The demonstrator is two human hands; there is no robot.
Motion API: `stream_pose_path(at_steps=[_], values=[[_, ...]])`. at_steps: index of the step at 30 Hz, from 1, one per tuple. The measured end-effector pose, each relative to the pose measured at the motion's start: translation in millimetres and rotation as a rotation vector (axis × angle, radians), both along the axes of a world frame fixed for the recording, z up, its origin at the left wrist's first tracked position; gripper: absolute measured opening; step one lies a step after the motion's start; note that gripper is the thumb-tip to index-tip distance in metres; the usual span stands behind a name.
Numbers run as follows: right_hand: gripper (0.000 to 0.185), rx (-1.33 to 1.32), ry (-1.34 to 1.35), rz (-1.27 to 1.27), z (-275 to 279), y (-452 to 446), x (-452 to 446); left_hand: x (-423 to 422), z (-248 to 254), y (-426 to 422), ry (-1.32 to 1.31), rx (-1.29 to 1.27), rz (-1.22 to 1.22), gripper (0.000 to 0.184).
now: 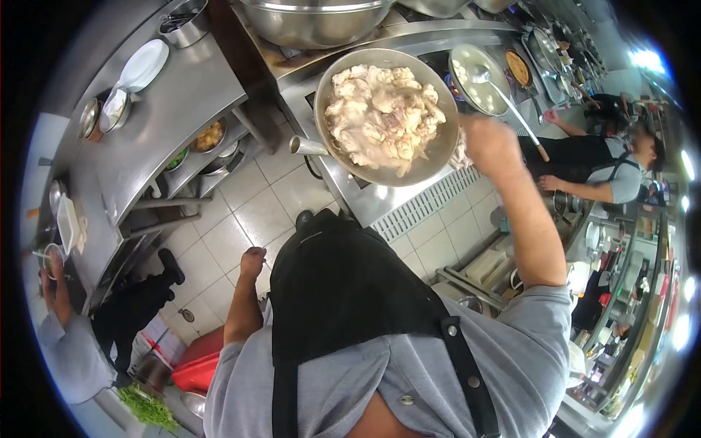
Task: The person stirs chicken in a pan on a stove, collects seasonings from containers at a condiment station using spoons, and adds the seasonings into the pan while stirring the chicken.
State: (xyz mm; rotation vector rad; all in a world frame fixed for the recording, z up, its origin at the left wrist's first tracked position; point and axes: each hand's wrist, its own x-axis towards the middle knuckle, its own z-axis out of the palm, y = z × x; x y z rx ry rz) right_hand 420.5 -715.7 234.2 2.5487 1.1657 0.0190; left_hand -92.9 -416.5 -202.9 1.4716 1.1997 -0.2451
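Pale meat pieces [383, 109] fill the frying pan [432, 155] over the stove [380, 209], probably best kept level against spills, the blurred right hand's [491, 144] finger grip by the rim unclear, the left hand's [253, 263] fingers curled in.

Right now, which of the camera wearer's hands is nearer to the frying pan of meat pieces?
Right. The right hand is at the right rim of the frying pan; the left hand hangs beside the apron, well away.

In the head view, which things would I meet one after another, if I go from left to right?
White plates → wearer's left hand → big pan → wearer's right hand → bright light at the top.
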Motion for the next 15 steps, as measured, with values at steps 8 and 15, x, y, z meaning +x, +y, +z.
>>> stream_pose_path(at_steps=[8, 15], values=[[0.027, -0.143, 0.131, -0.078, -36, 46, 13, -21, -6, -6, 0.068, -0.088, 0.096, 0.037], [0.034, 0.169, 0.094, -0.201, -14, 19, 58, -27, -19, -7, 0.017, -0.061, 0.051, 0.039]])
